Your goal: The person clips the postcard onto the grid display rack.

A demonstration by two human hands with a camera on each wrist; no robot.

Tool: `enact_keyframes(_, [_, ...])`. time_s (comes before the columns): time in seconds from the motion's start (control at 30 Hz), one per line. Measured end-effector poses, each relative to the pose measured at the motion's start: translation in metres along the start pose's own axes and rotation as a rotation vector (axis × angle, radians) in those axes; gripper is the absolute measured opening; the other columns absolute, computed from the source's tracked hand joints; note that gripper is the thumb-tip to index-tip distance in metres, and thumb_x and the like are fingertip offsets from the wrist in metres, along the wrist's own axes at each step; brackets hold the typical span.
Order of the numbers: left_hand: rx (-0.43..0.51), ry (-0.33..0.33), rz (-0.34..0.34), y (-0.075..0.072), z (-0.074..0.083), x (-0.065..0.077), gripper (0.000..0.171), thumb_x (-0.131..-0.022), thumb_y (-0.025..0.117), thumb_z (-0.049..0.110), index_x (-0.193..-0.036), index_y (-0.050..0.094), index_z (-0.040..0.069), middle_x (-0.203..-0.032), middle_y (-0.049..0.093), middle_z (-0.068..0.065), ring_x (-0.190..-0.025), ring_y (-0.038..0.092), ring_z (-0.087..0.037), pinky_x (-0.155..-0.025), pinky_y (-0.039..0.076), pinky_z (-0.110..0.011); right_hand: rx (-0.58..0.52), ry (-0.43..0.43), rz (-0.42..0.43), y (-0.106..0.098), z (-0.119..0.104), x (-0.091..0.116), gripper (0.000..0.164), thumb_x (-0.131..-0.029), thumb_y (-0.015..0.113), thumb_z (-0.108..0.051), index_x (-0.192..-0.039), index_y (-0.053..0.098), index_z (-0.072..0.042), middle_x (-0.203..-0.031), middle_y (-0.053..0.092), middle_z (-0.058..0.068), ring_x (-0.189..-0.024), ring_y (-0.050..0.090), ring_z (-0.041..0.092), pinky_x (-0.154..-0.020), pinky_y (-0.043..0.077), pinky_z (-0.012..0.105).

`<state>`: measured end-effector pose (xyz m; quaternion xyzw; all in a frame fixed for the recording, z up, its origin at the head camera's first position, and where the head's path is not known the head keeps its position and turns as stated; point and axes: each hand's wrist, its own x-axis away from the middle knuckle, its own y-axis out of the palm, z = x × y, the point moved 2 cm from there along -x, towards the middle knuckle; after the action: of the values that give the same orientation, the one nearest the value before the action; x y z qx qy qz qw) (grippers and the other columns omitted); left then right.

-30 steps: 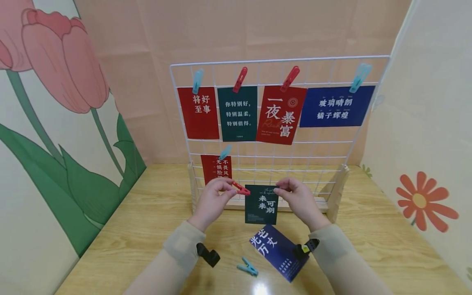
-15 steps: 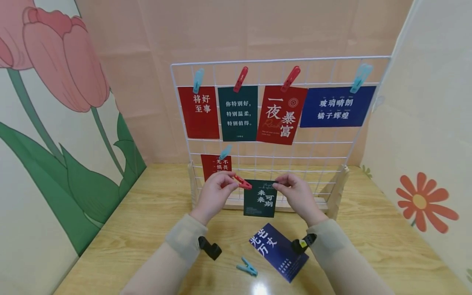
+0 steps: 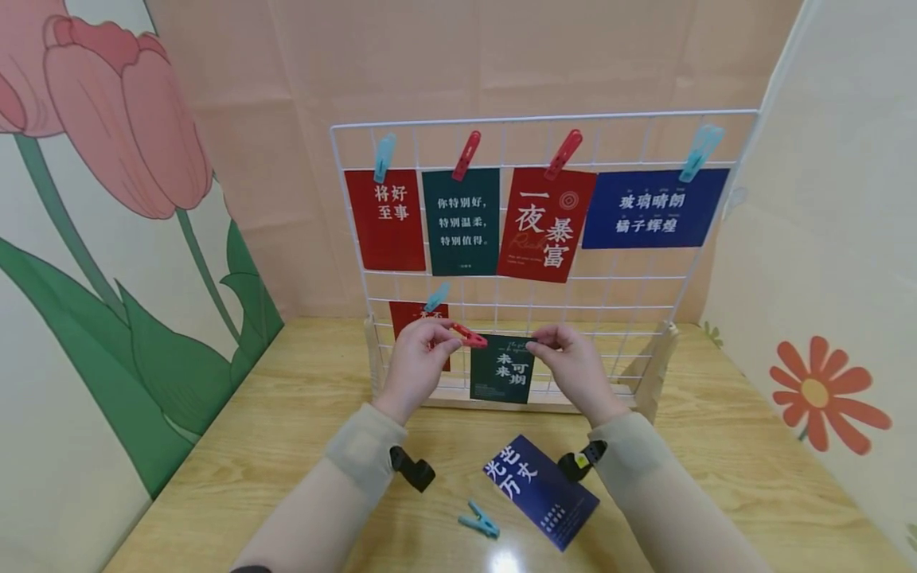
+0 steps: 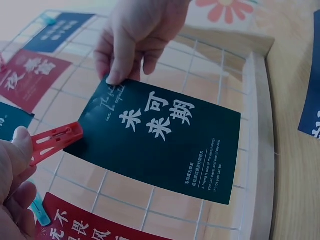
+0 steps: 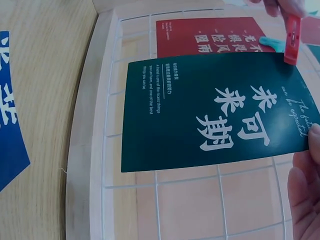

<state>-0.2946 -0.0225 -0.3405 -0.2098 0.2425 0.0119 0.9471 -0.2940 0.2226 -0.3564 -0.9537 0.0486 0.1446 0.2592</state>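
Observation:
My left hand [image 3: 419, 362] pinches a red clothespin [image 3: 470, 337] by its handle end. The clothespin's tip overlaps the upper left corner of a dark green card [image 3: 501, 370] with white lettering; whether it grips the card I cannot tell. Thumb and fingers of my right hand [image 3: 577, 368] pinch that card's upper right corner. The card hangs upright before the lower part of a white wire grid rack [image 3: 609, 277]. Left of it, a red card [image 4: 95, 225] hangs from a blue clothespin [image 3: 437, 297], partly hidden in the head view by my left hand.
Along the rack's upper row, red, green and blue cards hang from red and blue clothespins. A blue card [image 3: 540, 492] and a blue clothespin [image 3: 480, 520] lie on the wooden table [image 3: 279, 414] in front. Wooden feet [image 3: 655, 370] support the rack.
Both hands have moved up and forward towards the rack, bringing the green card and red clothespin with them. The blue card and blue clothespin on the table have stayed put.

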Motion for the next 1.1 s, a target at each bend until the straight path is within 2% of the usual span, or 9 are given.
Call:
enact_keyframes(0.23, [-0.006,0.051,0.05,-0.003,0.009,-0.007,0.005,-0.089,0.07,0.019,-0.087,0.072,0.015,-0.114,0.062,0.006,-0.11,0.051,-0.013,-0.086,0.051,-0.035,0.013,-0.003,0.019,0.0,-0.006,-0.006,0.023,-0.094,0.064,-0.03,-0.11,0.063,-0.014,-0.103,0.062,0.004,-0.095,0.054,0.024,-0.084,0.046,0.04])
enact_keyframes(0.37, [-0.043,0.085,0.064,-0.005,0.014,-0.012,0.007,-0.089,0.07,0.02,-0.088,0.071,0.014,-0.117,0.062,0.005,-0.113,0.05,-0.013,-0.086,0.05,-0.033,0.022,-0.027,0.03,0.001,-0.01,-0.011,0.022,-0.094,0.063,-0.029,-0.111,0.062,-0.015,-0.104,0.061,0.004,-0.095,0.053,0.024,-0.084,0.045,0.039])
enact_keyframes(0.6, [-0.07,0.132,0.094,-0.007,0.024,-0.02,0.007,-0.088,0.071,0.018,-0.086,0.071,0.012,-0.115,0.065,0.001,-0.115,0.05,-0.014,-0.093,0.045,-0.035,0.009,-0.055,0.052,0.001,-0.017,-0.017,0.019,-0.094,0.064,-0.027,-0.109,0.063,-0.015,-0.101,0.062,0.004,-0.091,0.053,0.024,-0.08,0.045,0.038])
enact_keyframes(0.87, [-0.082,0.108,0.091,-0.008,0.031,-0.024,0.007,-0.089,0.07,0.019,-0.09,0.072,0.012,-0.116,0.063,0.003,-0.114,0.052,-0.012,-0.087,0.05,-0.029,0.011,-0.044,0.053,0.003,-0.024,-0.021,0.02,-0.094,0.064,-0.026,-0.11,0.063,-0.014,-0.103,0.062,0.004,-0.093,0.053,0.025,-0.082,0.047,0.039])
enact_keyframes(1.1, [-0.104,0.082,0.089,-0.005,0.034,-0.029,0.009,-0.089,0.069,0.021,-0.092,0.072,0.014,-0.12,0.062,0.004,-0.111,0.053,-0.013,-0.086,0.051,-0.029,0.015,-0.024,0.062,0.004,-0.026,-0.026,0.021,-0.094,0.063,-0.026,-0.111,0.062,-0.013,-0.103,0.061,0.005,-0.093,0.053,0.026,-0.082,0.047,0.038])
